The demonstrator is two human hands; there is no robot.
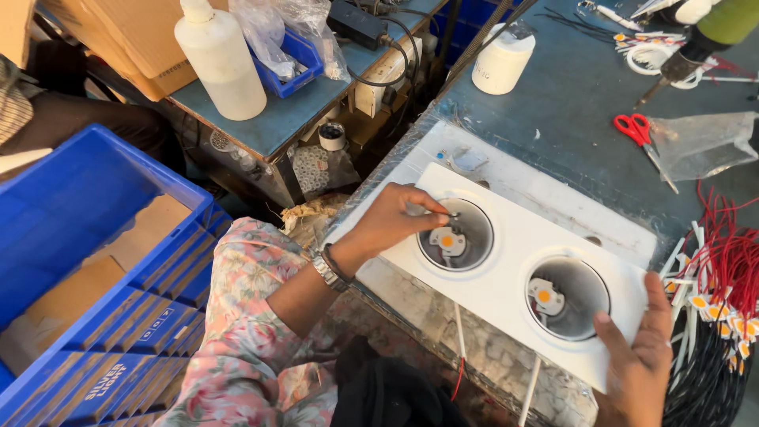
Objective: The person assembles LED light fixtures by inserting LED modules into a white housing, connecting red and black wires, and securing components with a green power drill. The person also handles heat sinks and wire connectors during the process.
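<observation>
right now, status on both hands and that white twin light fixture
Left hand pinching a small part at the left recess. Right hand gripping the white fixture by its corner. Red scissors lie apart, nothing blocking.

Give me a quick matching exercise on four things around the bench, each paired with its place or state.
Things:
1. left hand
2. right hand
3. red-handled scissors
4. blue crate

Places or states:
A. lying on the grey bench top beside a clear plastic bag
B. fingers pinched at the rim of the fixture's left round recess
C. standing off the bench, at the person's left
D. gripping the white fixture's near right corner

Pairs: 1-B, 2-D, 3-A, 4-C
</observation>
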